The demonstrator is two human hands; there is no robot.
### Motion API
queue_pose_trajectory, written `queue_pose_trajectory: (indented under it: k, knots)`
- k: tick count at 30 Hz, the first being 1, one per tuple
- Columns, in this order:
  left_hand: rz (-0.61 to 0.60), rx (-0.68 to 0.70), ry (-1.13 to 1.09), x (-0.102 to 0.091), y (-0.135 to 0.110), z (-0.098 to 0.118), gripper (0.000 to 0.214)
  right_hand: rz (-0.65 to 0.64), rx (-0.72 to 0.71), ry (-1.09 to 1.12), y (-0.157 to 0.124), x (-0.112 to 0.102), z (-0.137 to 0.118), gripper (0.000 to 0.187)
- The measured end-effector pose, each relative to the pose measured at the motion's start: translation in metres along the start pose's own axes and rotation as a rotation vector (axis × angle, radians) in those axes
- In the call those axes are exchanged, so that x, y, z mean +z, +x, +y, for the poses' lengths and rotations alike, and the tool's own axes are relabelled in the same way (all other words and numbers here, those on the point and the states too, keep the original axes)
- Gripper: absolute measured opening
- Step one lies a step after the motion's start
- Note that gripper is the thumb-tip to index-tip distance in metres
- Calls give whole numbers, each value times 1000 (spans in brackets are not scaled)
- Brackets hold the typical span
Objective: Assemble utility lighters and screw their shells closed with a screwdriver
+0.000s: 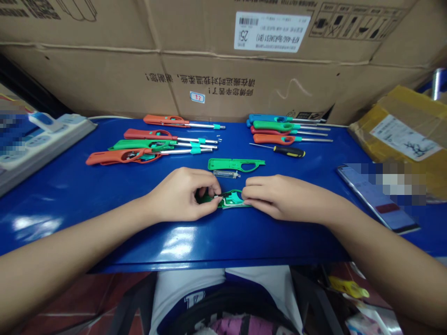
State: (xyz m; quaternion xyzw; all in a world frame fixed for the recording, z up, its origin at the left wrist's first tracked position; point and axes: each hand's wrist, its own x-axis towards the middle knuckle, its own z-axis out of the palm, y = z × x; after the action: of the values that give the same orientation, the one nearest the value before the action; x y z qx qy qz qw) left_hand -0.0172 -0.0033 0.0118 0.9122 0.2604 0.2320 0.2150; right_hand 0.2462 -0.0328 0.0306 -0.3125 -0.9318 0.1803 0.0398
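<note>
In the head view the person's patterned clothing [247, 324] lies closest, nearer than both hands. Beyond it, the green lighter half [237, 205] lies open between the hands. The right hand [275, 195] pinches its right end; the left hand's [186, 193] thumb and fingertips meet over the inner parts, though I cannot tell whether they grip one. Best, I judge, to hold the half flat with the right and press lightly with the left, keeping the white wire [228, 203] from being pinched. Its teal trigger [234, 198] shows between the fingers; just beyond the grip lie a clear tube [225, 174] and another green half [223, 164].
</note>
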Motion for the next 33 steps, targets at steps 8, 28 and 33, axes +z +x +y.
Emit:
queue_pose_trajectory:
  k: [8, 28, 33]
  knots:
    - [-29, 12, -15, -1, 1, -1, 7, -14, -35, 11, 0, -2, -1, 19]
    - [-143, 103, -139, -11, 2, -11, 20, -62, 28, -82, 0, -1, -4, 17]
    - [-170, 120, -174, -12, 1, -14, 19, -42, 24, -55, 0, 1, -3, 19]
